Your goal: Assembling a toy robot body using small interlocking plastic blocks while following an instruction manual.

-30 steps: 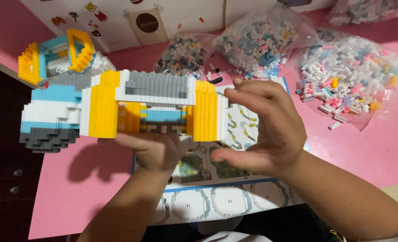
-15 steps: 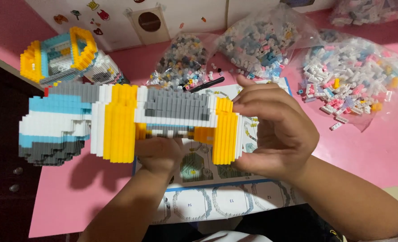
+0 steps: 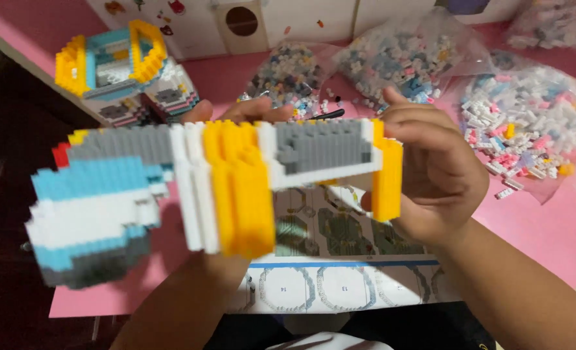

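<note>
1. Firstly, at far left: small yellow-and-blue block build standing untouched at the edge of the pink table, well apart from both hands.
2. Centre-left: long block model held up in the air above the table, between the two hands; blue, white and grey end at left and drooping, yellow bands in the middle, grey panel at right. Blurred, so seemingly mid-turn: looks like an inspecting or re-gripping step, not a brick-adding one.
3. Under and behind the model: left hand cupped around the middle section, fingertips curling over the top edge, palm hidden.
4. Below: instruction sheet lying flat on the table, partly covered.
5. Right: right hand curled closed around the yellow right end, thumb below, fingers over the top.
6. Far right and behind: bags of loose bricks, none touched.
7. Next move, by judgement: calls for steady two-handed support, since the heavy left end hangs unsupported and could snap off.
8. Against half a second ago: model nearer the camera and tilted more, left end lower; left fingertips now showing over the top.
</note>
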